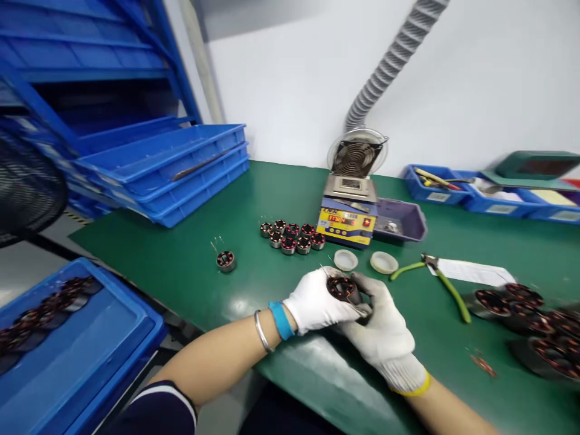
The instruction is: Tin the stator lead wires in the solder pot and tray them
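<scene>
Between my gloved hands is a motor stator, a dark ring with copper windings and thin wire ends sticking up. My left hand, in a white glove with a blue wrist band, is closed around its left and near side. My right hand, in a white glove with a yellow cuff, grips it from the right. Its fingertips partly hide the stator's edge. Just beyond the hands lie two small white round dishes, the left dish and the right dish.
Several small stators cluster beyond; a single stator stands left. A yellow-blue solder pot sits under a fan and duct. Green-handled cutters, larger stators and copper scraps lie right. Blue trays stack at left.
</scene>
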A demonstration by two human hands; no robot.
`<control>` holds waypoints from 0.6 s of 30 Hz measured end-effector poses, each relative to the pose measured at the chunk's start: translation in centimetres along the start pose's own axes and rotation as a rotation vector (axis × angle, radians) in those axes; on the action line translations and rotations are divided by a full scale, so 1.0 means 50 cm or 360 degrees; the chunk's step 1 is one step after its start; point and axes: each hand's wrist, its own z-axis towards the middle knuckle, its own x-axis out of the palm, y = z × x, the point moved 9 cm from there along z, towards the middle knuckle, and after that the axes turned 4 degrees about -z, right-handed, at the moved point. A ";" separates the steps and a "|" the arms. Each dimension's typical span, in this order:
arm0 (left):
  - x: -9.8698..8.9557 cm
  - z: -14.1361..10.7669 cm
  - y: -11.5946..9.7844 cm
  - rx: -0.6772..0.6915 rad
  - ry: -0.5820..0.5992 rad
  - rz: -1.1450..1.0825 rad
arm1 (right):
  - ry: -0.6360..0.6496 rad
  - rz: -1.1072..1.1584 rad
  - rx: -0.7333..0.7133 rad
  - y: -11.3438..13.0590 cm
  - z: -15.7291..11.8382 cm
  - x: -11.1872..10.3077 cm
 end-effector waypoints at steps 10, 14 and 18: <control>-0.416 -0.233 0.030 -0.0281 -0.1004 0.1299 | 0.0134 -0.0064 -0.0494 0.067 -0.020 0.048; -0.510 -0.250 0.029 -0.0308 -0.1089 0.1276 | 0.0110 -0.0043 -0.0444 0.058 -0.023 0.051; -0.502 -0.259 0.003 -0.0173 -0.1110 0.1191 | 0.0090 -0.0094 -0.0380 0.046 -0.026 0.052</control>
